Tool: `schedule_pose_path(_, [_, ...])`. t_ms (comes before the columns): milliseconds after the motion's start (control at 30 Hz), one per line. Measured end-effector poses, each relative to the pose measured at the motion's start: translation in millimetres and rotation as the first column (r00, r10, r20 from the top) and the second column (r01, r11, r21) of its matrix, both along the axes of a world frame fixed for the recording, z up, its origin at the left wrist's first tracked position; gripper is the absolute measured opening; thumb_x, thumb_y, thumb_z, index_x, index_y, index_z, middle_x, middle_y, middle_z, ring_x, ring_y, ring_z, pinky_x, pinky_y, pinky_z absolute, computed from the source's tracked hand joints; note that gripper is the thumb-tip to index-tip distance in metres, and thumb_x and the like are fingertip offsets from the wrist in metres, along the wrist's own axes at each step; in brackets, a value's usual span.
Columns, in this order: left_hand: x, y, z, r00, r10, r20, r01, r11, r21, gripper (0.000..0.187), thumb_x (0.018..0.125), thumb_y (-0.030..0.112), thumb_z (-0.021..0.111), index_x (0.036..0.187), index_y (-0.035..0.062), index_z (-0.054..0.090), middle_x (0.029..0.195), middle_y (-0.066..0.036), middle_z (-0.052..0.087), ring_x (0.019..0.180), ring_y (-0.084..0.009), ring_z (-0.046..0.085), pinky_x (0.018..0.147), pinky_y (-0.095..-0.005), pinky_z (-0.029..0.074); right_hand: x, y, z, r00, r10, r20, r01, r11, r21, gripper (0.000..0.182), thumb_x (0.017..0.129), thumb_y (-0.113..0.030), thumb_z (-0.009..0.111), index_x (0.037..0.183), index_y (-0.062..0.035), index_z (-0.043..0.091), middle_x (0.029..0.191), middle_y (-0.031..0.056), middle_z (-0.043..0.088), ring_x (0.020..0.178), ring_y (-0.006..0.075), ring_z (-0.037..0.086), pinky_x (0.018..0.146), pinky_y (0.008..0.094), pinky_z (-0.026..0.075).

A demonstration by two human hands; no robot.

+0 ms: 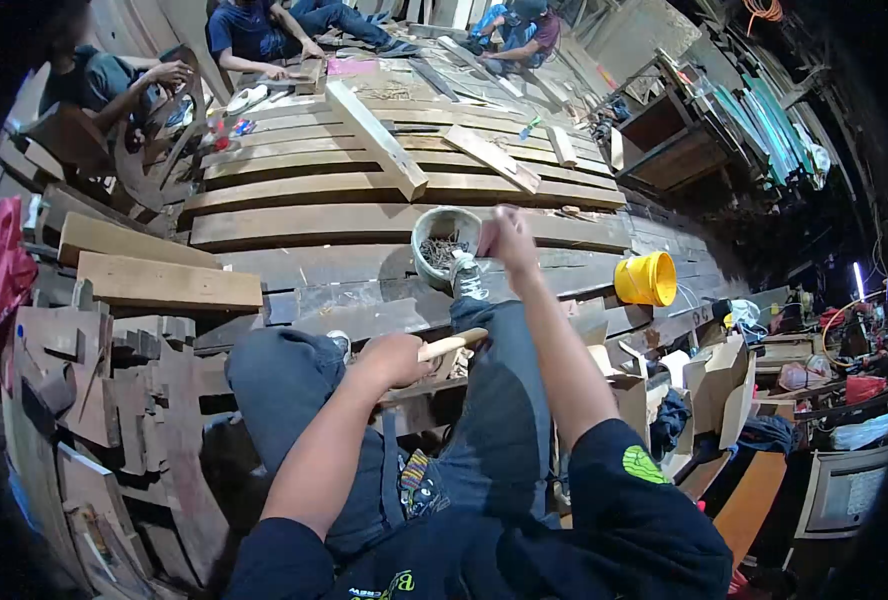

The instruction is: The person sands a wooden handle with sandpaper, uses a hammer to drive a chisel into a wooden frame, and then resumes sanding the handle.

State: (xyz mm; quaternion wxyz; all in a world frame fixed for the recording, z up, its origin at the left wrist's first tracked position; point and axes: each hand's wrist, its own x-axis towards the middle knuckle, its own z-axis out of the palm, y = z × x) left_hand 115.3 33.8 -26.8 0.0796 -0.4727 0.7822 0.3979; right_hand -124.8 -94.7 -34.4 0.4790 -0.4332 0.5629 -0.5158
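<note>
My left hand (396, 361) is closed around a pale, rounded wooden stick (452, 345), which points right across my lap between my knees. Farther forward, my right hand (511, 242) is raised above my right knee and smeared by motion. Its fingers look curled, with a blurred reddish-brown piece (487, 238) at their left side that I cannot make out. Just left of that hand stands a pale round bucket (425, 262) holding a heap of thin, dark, nail-like pieces (444, 250). My shoe (469, 277) is right against the bucket.
A yellow bucket (646, 279) lies tipped at the right. Long planks (294, 222) and a thick beam (376, 140) lie ahead. Stacked boards (169, 280) are on the left, an opened cardboard box (716, 385) on the right. Several people sit at the back, one person (264, 40) among planks.
</note>
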Motion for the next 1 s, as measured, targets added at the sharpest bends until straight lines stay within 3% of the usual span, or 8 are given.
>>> schedule_pose_path(33, [5, 0, 3, 0.999, 0.043, -0.001, -0.043, 0.999, -0.007, 0.038, 0.078, 0.039, 0.061, 0.097, 0.0059, 0.064, 0.096, -0.018, 0.064, 0.092, -0.0342, 0.061, 0.08, -0.0438, 0.048, -2, 16, -10, 0.984, 0.119, 0.134, -0.136, 0.984, 0.119, 0.032, 0.091, -0.035, 0.051, 0.1, -0.0046, 0.051, 0.074, 0.0041, 0.057, 0.068, 0.0135, 0.056, 0.056, 0.029, 0.046])
schedule_pose_path(133, [11, -2, 14, 0.995, 0.102, 0.021, -0.102, 0.995, 0.006, 0.039, 0.079, 0.039, 0.061, 0.095, 0.0041, 0.063, 0.095, -0.02, 0.064, 0.09, -0.0359, 0.06, 0.078, -0.0441, 0.047, -19, 38, -146, 0.625, -0.329, 0.707, -0.213, 0.8, 0.561, 0.026, 0.09, -0.033, 0.05, 0.101, -0.0102, 0.053, 0.085, 0.0031, 0.056, 0.066, 0.0174, 0.054, 0.06, 0.034, 0.049])
schedule_pose_path(200, [19, -3, 19, 0.995, 0.07, -0.076, -0.07, 0.998, 0.0, 0.04, 0.078, 0.039, 0.062, 0.096, 0.0038, 0.063, 0.092, -0.021, 0.063, 0.087, -0.0366, 0.061, 0.075, -0.0431, 0.047, 0, 43, -132, 0.776, -0.232, 0.587, 0.003, 0.931, 0.365, 0.024, 0.087, -0.033, 0.053, 0.097, -0.0115, 0.054, 0.083, 0.0043, 0.057, 0.068, 0.0186, 0.055, 0.063, 0.0387, 0.049])
schedule_pose_path(500, [31, -67, 129, 0.948, 0.074, -0.31, -0.104, 0.991, -0.081, 0.029, 0.079, 0.028, 0.065, 0.092, 0.0025, 0.062, 0.074, -0.017, 0.06, 0.069, -0.0334, 0.058, 0.065, -0.0389, 0.045, 19, 46, -75, 0.676, -0.217, 0.704, -0.127, 0.907, 0.401, 0.016, 0.091, -0.024, 0.049, 0.094, -0.009, 0.052, 0.081, 0.0024, 0.056, 0.074, 0.0155, 0.057, 0.069, 0.0332, 0.051])
schedule_pose_path(667, [9, -128, 95, 0.869, 0.243, -0.432, -0.32, 0.94, -0.114, 0.033, 0.083, 0.029, 0.064, 0.095, -0.0008, 0.058, 0.07, -0.012, 0.056, 0.065, -0.0189, 0.051, 0.063, -0.0315, 0.044, 33, 21, -55, 0.515, -0.264, 0.816, -0.187, 0.894, 0.407, 0.026, 0.092, -0.035, 0.05, 0.092, -0.0101, 0.057, 0.083, 0.0014, 0.061, 0.071, 0.0119, 0.059, 0.065, 0.0268, 0.049])
schedule_pose_path(767, [1, -149, 27, 0.881, 0.363, -0.303, -0.415, 0.901, -0.126, 0.032, 0.083, 0.033, 0.06, 0.093, 0.0018, 0.062, 0.075, -0.018, 0.061, 0.069, -0.0346, 0.059, 0.066, -0.0398, 0.047, 37, -18, -60, 0.555, -0.406, 0.726, 0.05, 0.888, 0.458, 0.033, 0.088, -0.045, 0.054, 0.086, -0.0122, 0.059, 0.081, 0.0029, 0.06, 0.076, 0.0172, 0.058, 0.076, 0.031, 0.047])
schedule_pose_path(833, [16, -148, -5, 0.954, 0.015, 0.299, 0.004, 0.998, -0.063, 0.039, 0.082, 0.038, 0.058, 0.096, 0.0015, 0.063, 0.085, -0.021, 0.064, 0.08, -0.0373, 0.062, 0.073, -0.0443, 0.048, 49, -37, -60, 0.671, -0.349, 0.654, 0.113, 0.92, 0.375, 0.034, 0.089, -0.045, 0.053, 0.095, -0.0111, 0.053, 0.081, 0.0011, 0.055, 0.073, 0.0156, 0.055, 0.068, 0.0322, 0.047])
schedule_pose_path(1000, [38, -151, -16, 0.965, 0.1, 0.243, -0.118, 0.991, 0.061, 0.042, 0.082, 0.038, 0.057, 0.095, -0.0003, 0.064, 0.097, -0.025, 0.062, 0.093, -0.038, 0.06, 0.08, -0.0454, 0.047, 75, -53, -97, 0.705, -0.382, 0.597, 0.163, 0.907, 0.388, 0.028, 0.09, -0.035, 0.055, 0.089, -0.0085, 0.045, 0.073, 0.0021, 0.049, 0.06, 0.0113, 0.048, 0.048, 0.0297, 0.04])
